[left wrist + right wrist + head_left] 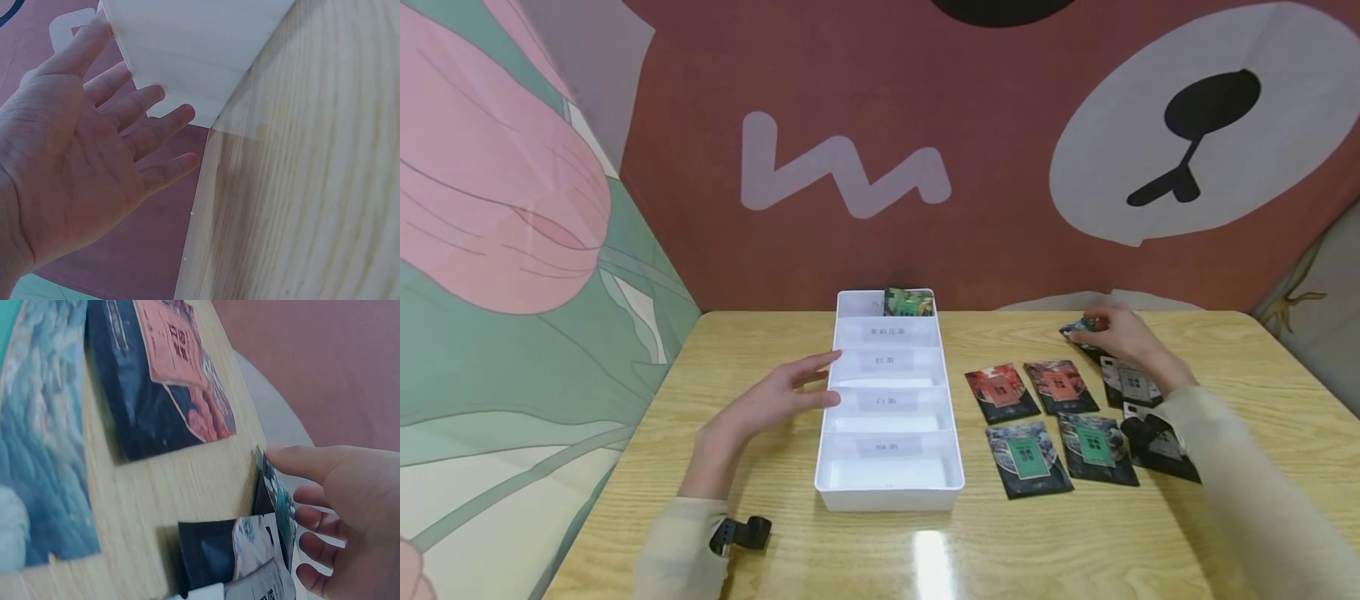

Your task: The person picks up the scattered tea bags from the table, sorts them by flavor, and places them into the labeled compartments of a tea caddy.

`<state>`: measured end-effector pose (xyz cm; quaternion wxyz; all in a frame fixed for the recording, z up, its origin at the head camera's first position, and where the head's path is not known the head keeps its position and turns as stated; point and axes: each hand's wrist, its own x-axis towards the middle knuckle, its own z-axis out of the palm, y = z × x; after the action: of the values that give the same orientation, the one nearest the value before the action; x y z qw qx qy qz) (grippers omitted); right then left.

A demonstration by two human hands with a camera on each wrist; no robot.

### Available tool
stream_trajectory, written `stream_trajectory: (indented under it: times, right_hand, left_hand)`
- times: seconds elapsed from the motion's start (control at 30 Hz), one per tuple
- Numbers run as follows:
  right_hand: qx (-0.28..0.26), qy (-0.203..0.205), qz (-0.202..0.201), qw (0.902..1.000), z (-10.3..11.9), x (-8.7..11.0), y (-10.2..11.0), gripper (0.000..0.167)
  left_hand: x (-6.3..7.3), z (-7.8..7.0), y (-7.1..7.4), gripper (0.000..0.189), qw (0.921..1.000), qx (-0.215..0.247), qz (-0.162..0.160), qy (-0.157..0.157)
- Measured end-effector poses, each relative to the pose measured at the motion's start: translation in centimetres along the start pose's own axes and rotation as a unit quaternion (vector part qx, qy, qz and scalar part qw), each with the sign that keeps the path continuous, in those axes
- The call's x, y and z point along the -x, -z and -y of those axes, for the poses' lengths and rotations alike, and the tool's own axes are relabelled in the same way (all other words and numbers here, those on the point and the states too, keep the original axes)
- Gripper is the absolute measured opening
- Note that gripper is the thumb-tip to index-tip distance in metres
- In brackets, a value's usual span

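A white tray [889, 500] with several labelled compartments stands mid-table. In its rearmost compartment is a tea sachet [910, 304] with a green label. My left hand [767, 402] has its fingers spread, the fingertips touching the tray's left side. In the left wrist view that hand's palm [81, 162] shows beside the tray wall [200, 56]. Toward the back right of the table, my right hand [1123, 337] pinches a dark tea sachet [280, 494] with a teal label. The sachet stands tilted on edge between thumb and fingers in the right wrist view.
Right of the tray lie two red-labelled sachets [1001, 390] and two green-labelled sachets [1027, 458]. Sachets with grey or dark fronts [1131, 383] lie partly under the right arm. A patterned wall cloth [880, 250] rises behind the wooden table [760, 483].
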<state>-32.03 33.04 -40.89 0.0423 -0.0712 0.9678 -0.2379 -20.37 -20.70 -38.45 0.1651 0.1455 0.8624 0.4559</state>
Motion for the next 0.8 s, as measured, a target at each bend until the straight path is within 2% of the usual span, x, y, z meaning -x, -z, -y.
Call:
stream_trajectory:
  times: [0.23,0.47,0.6,0.8]
  right_hand:
    - [0.017,-0.039,0.03,0.9986,-0.47,0.07,0.33,0.092]
    - [0.031,-0.056,0.032,0.9974,-0.88,-0.01,0.36,0.103]
    - [0.009,-0.07,0.026,0.9972,-0.99,0.06,0.31,0.098]
    - [-0.023,-0.095,0.006,0.9952,-1.02,0.15,0.25,0.079]
  left_hand:
    - [0.01,-0.14,-0.17,0.077,0.9999,0.004,-0.004,0.012]
    - [-0.12,0.01,-0.22,0.077,0.9999,0.002,-0.005,0.015]
    - [-0.07,0.01,-0.25,0.077,0.9999,0.006,-0.003,0.008]
    - [0.08,-0.12,-0.19,0.076,0.9999,0.014,-0.002,0.004]
